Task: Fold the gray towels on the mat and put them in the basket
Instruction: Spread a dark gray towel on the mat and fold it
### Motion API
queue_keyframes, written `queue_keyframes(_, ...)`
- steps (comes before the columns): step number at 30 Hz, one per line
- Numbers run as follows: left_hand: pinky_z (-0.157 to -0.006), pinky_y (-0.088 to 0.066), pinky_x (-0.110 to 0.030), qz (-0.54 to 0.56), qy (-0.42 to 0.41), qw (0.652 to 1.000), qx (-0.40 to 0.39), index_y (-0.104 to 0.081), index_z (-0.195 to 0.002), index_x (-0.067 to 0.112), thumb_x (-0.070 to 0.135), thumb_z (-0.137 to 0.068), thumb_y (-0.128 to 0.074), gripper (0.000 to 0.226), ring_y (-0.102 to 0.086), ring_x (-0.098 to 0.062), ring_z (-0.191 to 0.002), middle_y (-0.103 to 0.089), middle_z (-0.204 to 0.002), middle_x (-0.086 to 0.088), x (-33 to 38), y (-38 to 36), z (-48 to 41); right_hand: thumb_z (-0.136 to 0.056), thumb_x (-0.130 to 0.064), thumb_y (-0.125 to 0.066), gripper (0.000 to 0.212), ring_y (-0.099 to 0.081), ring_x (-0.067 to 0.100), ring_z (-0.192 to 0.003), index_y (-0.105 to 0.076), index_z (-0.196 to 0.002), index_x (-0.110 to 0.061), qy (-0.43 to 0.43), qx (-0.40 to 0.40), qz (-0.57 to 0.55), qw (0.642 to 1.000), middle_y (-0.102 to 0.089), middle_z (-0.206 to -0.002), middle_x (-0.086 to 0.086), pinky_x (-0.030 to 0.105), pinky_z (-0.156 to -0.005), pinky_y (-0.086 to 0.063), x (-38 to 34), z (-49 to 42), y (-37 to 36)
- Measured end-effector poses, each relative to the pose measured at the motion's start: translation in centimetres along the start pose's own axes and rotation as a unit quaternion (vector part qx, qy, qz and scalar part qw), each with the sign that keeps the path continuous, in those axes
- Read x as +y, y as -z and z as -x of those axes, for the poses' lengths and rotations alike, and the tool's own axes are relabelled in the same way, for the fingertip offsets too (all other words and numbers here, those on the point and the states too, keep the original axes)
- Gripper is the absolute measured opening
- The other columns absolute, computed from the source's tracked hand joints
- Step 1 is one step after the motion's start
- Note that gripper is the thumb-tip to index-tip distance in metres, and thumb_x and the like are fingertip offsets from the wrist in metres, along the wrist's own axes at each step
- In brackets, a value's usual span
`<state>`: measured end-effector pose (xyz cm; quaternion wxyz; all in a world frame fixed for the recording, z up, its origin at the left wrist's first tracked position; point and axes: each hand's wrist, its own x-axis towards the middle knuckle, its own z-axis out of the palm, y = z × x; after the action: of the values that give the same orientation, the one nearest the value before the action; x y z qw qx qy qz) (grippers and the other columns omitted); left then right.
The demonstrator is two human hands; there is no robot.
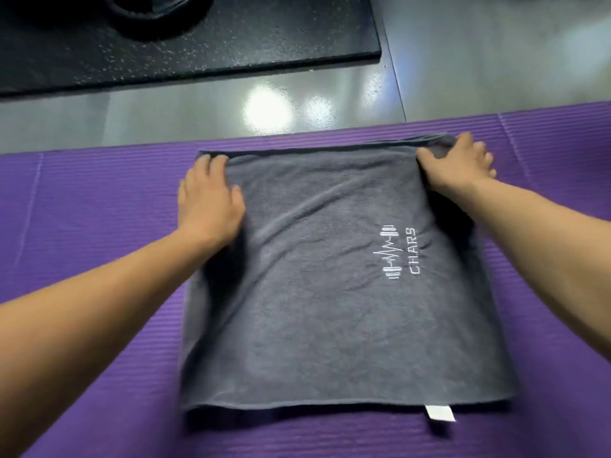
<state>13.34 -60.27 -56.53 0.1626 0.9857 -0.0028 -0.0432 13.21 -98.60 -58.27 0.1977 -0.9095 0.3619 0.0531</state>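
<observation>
Ground: purple ribbed foam mat (99,233), gray floor (172,110).
Left hand (211,196): flat on folded gray towel (330,319).
Right hand (459,165): pinches its corner.

You have just one view: the wide-angle camera on your head, facing forward and steeply down at the purple ribbed foam mat (99,226) from close above. Your forearms enter from the lower corners, and your left hand (208,196) and right hand (459,163) reach the far edge of the gray terry towel (314,309) mid-frame. The top of the frame takes in glossy gray floor (198,110) and a black speckled rubber slab (231,38).
</observation>
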Motion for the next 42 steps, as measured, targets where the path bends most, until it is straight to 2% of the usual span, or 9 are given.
queue_keyframes(3, -0.122, -0.007, -0.061, -0.056, -0.054, 0.992, -0.096, -0.035, -0.155, 0.024, 0.044, -0.103, -0.042, 0.056, -0.007, -0.031, -0.156, -0.011, -0.169, -0.013, 0.0, -1.9, 6.8, -0.093, -0.053, -0.047, 0.08, -0.016, 0.041, -0.149, -0.022, -0.157, -0.013, 0.168, 0.045, 0.047, 0.984, -0.017, -0.163, 0.02, 0.056, -0.12, -0.014, 0.2, 7.6, -1.6)
queue_keyframes(6, -0.123, 0.001, -0.062, -0.126, -0.055, 0.983, -0.124, -0.013, -0.162, 0.031, 0.06, -0.1, -0.017, 0.068, 0.011, -0.025, -0.157, 0.005, -0.171, -0.007, -2.0, -3.5, 11.5, -0.092, -0.052, -0.035, 0.073, -0.01, 0.04, -0.154, -0.031, -0.157, -0.018, 0.382, -0.005, 0.08, 0.921, -0.016, -0.167, 0.016, 0.059, -0.123, -0.01, 1.4, 16.5, -4.7)
queue_keyframes(10, -0.123, -0.004, -0.062, -0.147, -0.044, 0.982, -0.11, -0.011, -0.162, 0.026, 0.063, -0.097, -0.016, 0.076, 0.007, -0.03, -0.157, 0.001, -0.17, -0.015, -5.4, -3.8, 15.8, -0.095, -0.061, -0.034, 0.071, -0.01, 0.038, -0.154, -0.033, -0.157, -0.025, 0.501, -0.073, 0.193, 0.84, -0.017, -0.167, 0.013, 0.066, -0.119, -0.014, 4.4, 23.4, -7.6)
queue_keyframes(21, -0.121, -0.017, -0.054, -0.126, 0.018, 0.987, -0.101, -0.031, -0.157, 0.014, 0.071, -0.087, -0.035, 0.091, -0.018, -0.03, -0.154, -0.023, -0.166, -0.015, -9.7, -1.2, 22.1, -0.092, -0.07, -0.033, 0.077, -0.017, 0.039, -0.153, -0.036, -0.155, -0.026, 0.508, -0.076, 0.233, 0.825, -0.022, -0.166, 0.014, 0.067, -0.118, -0.015, 4.6, 23.5, -6.6)
queue_keyframes(25, -0.098, -0.04, -0.05, 0.015, 0.189, 0.98, -0.058, -0.051, -0.126, 0.017, 0.056, -0.079, -0.068, 0.064, -0.045, -0.034, -0.122, -0.049, -0.128, -0.01, -7.2, 0.2, 23.6, -0.088, -0.056, -0.043, 0.047, -0.054, 0.033, -0.117, -0.065, -0.107, -0.02, 0.503, -0.057, 0.156, 0.848, -0.06, -0.122, 0.007, 0.049, -0.101, -0.038, -1.7, 23.1, -5.8)
queue_keyframes(28, -0.094, -0.044, -0.046, 0.064, 0.283, 0.952, -0.097, -0.052, -0.112, 0.02, 0.048, -0.081, -0.074, 0.047, -0.048, -0.034, -0.118, -0.052, -0.117, -0.008, -7.8, 1.2, 25.1, -0.094, -0.034, -0.051, 0.025, -0.059, 0.031, -0.102, -0.066, -0.103, -0.017, 0.452, -0.146, 0.029, 0.88, -0.063, -0.105, 0.006, 0.039, -0.089, -0.045, -10.2, 21.9, -6.9)
queue_keyframes(34, -0.074, -0.047, -0.036, 0.094, 0.387, 0.898, -0.188, -0.052, -0.079, 0.019, 0.059, -0.089, -0.061, 0.042, -0.065, -0.029, -0.091, -0.067, -0.086, 0.0, -9.6, 2.4, 27.7, -0.097, -0.031, -0.058, 0.037, -0.057, 0.03, -0.12, -0.061, -0.13, -0.013, 0.423, -0.168, -0.016, 0.89, -0.056, -0.135, 0.012, 0.038, -0.102, -0.045, -24.6, 18.3, -10.1)
queue_keyframes(38, -0.064, -0.059, -0.043, 0.352, 0.51, 0.766, -0.169, -0.059, -0.059, 0.014, 0.038, -0.092, -0.071, 0.043, -0.067, -0.022, -0.054, -0.07, -0.058, -0.007, -9.5, 1.5, 29.0, -0.091, -0.038, -0.064, 0.038, -0.063, 0.034, -0.103, -0.067, -0.114, -0.007, 0.385, -0.156, 0.033, 0.909, -0.064, -0.119, 0.016, 0.038, -0.088, -0.053, -29.0, 16.4, -11.6)
queue_keyframes(42, -0.049, -0.05, -0.025, 0.462, 0.59, 0.657, -0.082, -0.068, -0.077, 0.005, 0.017, -0.093, -0.072, 0.021, -0.063, -0.013, -0.052, -0.069, -0.062, -0.005, -8.6, 1.7, 28.8, -0.089, -0.035, -0.067, 0.024, -0.06, 0.026, -0.088, -0.07, -0.093, -0.012, 0.38, -0.172, 0.055, 0.907, -0.067, -0.094, 0.008, 0.028, -0.076, -0.043, -30.4, 15.2, -12.4)
